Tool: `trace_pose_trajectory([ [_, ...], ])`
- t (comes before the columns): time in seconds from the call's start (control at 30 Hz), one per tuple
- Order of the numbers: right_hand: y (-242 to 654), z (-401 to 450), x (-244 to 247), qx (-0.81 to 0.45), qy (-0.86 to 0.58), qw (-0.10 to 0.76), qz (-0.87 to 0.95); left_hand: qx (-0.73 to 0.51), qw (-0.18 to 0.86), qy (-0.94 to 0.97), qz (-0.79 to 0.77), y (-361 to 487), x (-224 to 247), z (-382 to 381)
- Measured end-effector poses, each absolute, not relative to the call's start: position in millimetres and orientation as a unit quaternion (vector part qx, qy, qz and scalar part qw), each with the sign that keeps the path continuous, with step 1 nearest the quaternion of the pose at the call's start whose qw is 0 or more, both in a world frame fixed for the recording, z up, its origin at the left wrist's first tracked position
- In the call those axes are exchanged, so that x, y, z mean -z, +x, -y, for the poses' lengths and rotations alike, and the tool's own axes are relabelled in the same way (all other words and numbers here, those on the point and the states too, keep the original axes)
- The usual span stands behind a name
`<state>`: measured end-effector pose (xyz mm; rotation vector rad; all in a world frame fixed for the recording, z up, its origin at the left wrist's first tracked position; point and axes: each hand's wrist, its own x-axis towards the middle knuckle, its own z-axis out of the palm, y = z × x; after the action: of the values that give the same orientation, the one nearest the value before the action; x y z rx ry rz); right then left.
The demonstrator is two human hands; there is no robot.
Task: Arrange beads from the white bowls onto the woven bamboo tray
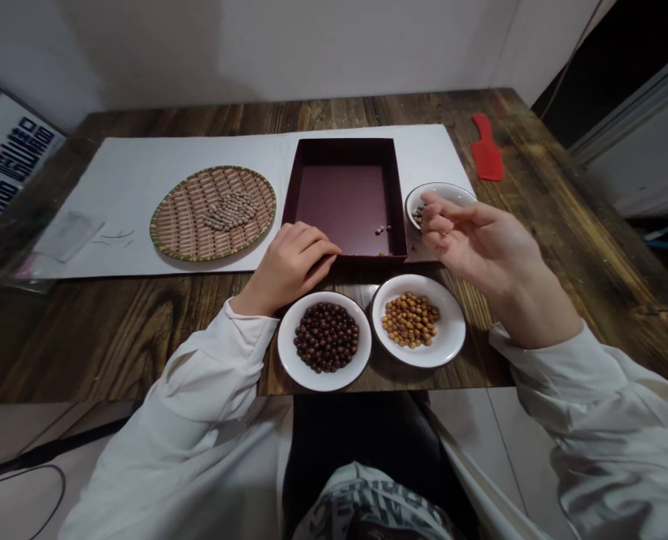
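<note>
My left hand [293,264] is at the near left corner of a dark maroon box [339,196], its bent fingers gripping the front wall. A few small pale and yellowish beads [383,229] lie inside the box near its front right corner. My right hand [483,244] hovers at a white bowl [450,193] right of the box, partly covering it. Its fingers are curled in toward the thumb, and whatever they hold is too small or hidden to make out. Greyish beads [418,216] show in that bowl.
Nearest me stand a white bowl [286,352] of dark brown beads and another [454,330] of yellow-brown beads. A round woven tray [181,225] with pale beads sits left on a white board [125,161]. A red scoop-like tool [486,159] lies at the right back.
</note>
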<state>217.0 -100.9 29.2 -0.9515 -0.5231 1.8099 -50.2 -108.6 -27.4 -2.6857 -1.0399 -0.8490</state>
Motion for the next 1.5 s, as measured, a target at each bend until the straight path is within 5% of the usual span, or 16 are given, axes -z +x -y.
trace_pose_trajectory([
  [1.17,199,123,-20,-0.806,-0.347,0.377,0.296,0.283,0.08,-0.892,0.343,-50,28,109],
  [1.5,193,129,-16,-0.847,-0.286,0.319,0.314,0.379,-0.014,-0.86,0.34,-44,20,117],
])
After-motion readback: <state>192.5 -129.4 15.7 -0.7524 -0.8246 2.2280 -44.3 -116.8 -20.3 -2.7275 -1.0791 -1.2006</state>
